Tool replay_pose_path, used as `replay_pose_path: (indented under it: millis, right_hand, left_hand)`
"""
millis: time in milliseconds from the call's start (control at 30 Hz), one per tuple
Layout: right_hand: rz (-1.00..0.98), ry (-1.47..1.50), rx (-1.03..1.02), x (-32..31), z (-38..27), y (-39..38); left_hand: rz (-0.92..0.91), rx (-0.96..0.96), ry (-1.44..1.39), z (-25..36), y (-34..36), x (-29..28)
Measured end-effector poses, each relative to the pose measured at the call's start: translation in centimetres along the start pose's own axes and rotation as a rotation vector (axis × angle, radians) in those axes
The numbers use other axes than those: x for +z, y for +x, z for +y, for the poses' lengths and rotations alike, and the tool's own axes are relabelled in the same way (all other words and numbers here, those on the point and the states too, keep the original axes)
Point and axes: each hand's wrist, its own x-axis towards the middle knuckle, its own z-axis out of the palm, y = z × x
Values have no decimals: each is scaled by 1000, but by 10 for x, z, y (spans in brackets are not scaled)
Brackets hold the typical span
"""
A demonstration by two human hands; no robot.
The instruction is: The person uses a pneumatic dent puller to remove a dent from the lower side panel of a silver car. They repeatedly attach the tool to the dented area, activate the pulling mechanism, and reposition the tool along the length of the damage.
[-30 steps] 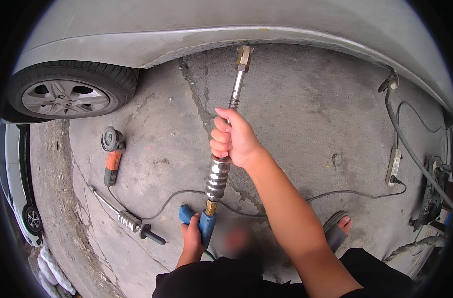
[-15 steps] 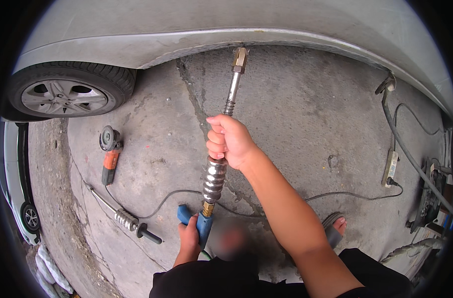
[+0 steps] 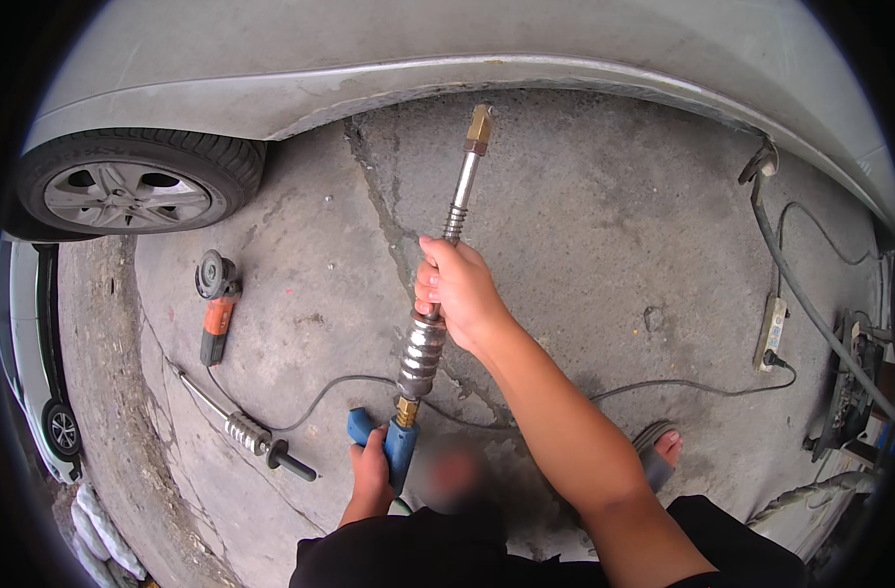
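A slide hammer dent puller (image 3: 423,355) lies across the middle of my view, with a ribbed chrome weight, a steel rod with a spring and a blue pistol-style handle. My right hand (image 3: 460,292) is closed around the rod just above the weight. Lower down, my left hand (image 3: 371,472) grips the blue handle (image 3: 400,453); part of its fingers is hidden. The brass-coloured tip (image 3: 479,127) points away from me and stops a little short of the lower edge of the silver car's sill (image 3: 526,73).
A car wheel (image 3: 129,191) stands at the far left. On the concrete floor (image 3: 585,225) lie an orange angle grinder (image 3: 217,316) and a second slide hammer (image 3: 247,431). A cable (image 3: 663,385) crosses to a power strip (image 3: 773,328). At right, a clamp (image 3: 758,162) holds onto the sill.
The puller has shifted slightly toward me, so its tip sits a bit farther from the sill. Both hands keep their hold.
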Motion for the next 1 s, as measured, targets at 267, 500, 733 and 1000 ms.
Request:
replay_pose_path:
  millis: [267,500,733,1000]
  right_hand:
    - [-5,-108,-19,8,0,5]
    - [-4,-109,1,16,-6,-3]
    - [-3,-167,-27,18,-1,-4]
    - [-34,-216,48,33,28,8]
  left_hand:
    - [7,3,-6,-11,7,-2]
    - [-24,4,-35,-14,9,-3]
    - [-82,-45,-58,-7,3,-6]
    - [-43,-43,-100,-22,11,-29]
